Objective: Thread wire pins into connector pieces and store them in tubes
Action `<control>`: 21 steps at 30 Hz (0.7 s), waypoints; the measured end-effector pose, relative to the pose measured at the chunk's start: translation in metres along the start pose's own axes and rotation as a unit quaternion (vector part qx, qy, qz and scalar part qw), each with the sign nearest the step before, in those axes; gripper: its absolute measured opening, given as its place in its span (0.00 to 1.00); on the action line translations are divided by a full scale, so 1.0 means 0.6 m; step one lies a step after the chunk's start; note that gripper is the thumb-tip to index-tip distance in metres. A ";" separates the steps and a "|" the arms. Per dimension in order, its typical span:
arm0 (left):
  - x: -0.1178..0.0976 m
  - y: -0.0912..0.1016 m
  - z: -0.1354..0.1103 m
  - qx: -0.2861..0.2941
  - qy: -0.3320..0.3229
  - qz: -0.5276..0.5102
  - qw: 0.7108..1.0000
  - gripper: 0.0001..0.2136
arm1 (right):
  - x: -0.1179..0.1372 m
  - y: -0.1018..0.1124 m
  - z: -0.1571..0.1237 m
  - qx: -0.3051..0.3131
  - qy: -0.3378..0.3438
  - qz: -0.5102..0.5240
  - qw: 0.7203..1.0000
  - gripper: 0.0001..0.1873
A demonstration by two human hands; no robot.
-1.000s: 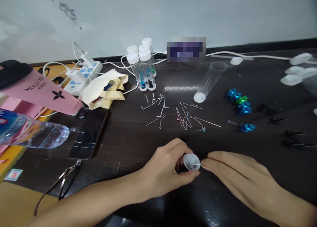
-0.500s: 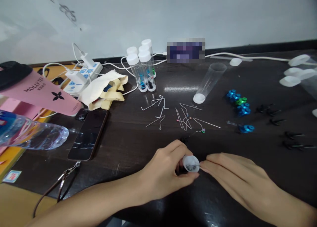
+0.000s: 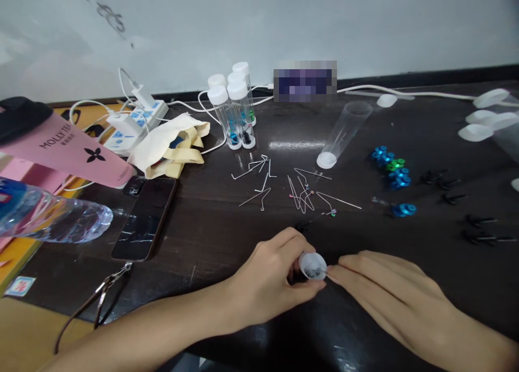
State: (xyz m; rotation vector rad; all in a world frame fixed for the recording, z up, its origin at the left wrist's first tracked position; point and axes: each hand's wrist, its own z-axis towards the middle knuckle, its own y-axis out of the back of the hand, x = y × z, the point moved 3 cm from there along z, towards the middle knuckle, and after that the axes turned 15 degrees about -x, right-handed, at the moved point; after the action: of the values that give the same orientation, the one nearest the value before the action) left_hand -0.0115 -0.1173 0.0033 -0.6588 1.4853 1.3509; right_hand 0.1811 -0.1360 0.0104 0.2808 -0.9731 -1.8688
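Note:
Low in the middle of the view, my left hand (image 3: pixel 279 277) is closed around a small white cup (image 3: pixel 311 259), its mouth tilted towards me. Small dark bits lie inside it. From the right, my right hand (image 3: pixel 389 291) meets the rim with fingertips pinched together on a thin, short piece that reaches into the cup; its kind is too small to tell. Beyond the hands lie several bent metal wires (image 3: pixel 300 196), some with coloured beads. To the right are blue spool-like parts (image 3: pixel 399 178), a green one (image 3: pixel 395 165) and black pronged parts (image 3: pixel 480 237).
Capped clear tubes (image 3: pixel 239 112) stand at the back. An uncapped clear tube (image 3: pixel 346 131) leans right of them. On the left are a phone (image 3: pixel 144 220), a plastic bottle (image 3: pixel 68 218), a pink cup (image 3: pixel 77 145), a cloth pouch (image 3: pixel 168 139) and a power strip (image 3: pixel 156 112).
Both hands stay almost where they were, still at the white cup. The thin piece and dark bits inside look slightly shifted.

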 end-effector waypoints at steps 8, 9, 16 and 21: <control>0.000 -0.001 -0.002 -0.015 0.002 0.004 1.000 0.08 | -0.003 -0.001 -0.012 0.005 0.002 -0.016 1.000 0.18; 0.000 -0.001 -0.002 -0.017 0.001 0.004 1.000 0.08 | -0.003 -0.001 -0.012 0.006 0.002 -0.016 1.000 0.18; 0.001 -0.001 -0.005 -0.021 -0.010 0.008 1.000 0.08 | -0.002 -0.001 -0.005 0.009 0.007 0.003 1.000 0.17; 0.002 -0.001 -0.005 -0.024 -0.015 0.001 1.000 0.09 | 0.001 -0.002 0.002 0.016 0.003 -0.004 1.000 0.18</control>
State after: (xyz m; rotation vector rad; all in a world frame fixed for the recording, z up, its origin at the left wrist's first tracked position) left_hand -0.0122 -0.1200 0.0016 -0.6646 1.4343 1.3970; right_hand 0.1793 -0.1358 0.0103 0.3111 -0.9994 -1.8603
